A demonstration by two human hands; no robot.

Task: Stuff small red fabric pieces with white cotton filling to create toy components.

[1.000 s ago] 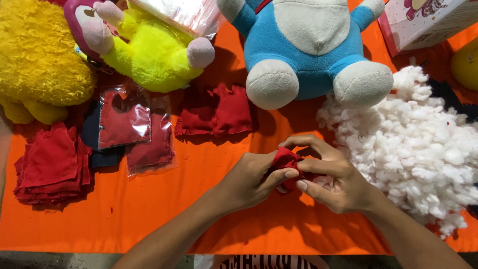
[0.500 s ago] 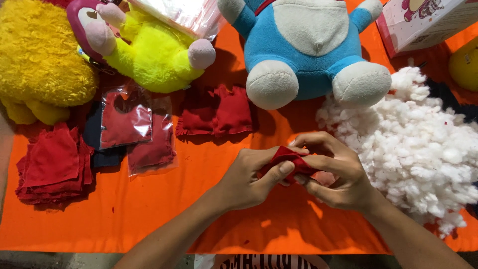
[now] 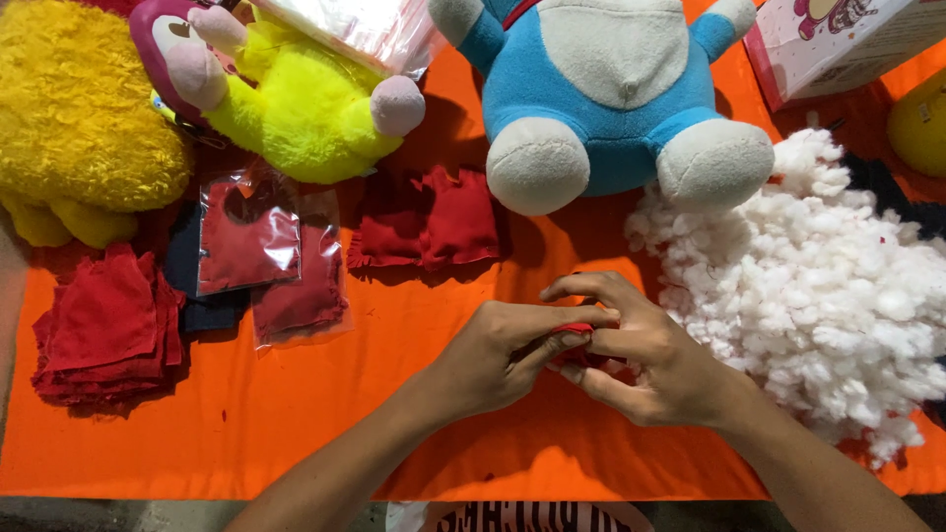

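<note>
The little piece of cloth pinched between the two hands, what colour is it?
Red. The cloth piece peeks out between the left hand and right hand in the head view.

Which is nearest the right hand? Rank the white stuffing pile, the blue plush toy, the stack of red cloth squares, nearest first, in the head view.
1. White stuffing pile, just right of the right hand.
2. Blue plush toy, above it at the far edge.
3. Stack of red cloth squares, far left.

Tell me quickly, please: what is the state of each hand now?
Left hand: closed, pinching the red cloth.
Right hand: closed around the same red cloth, fingers curled over it.
</note>
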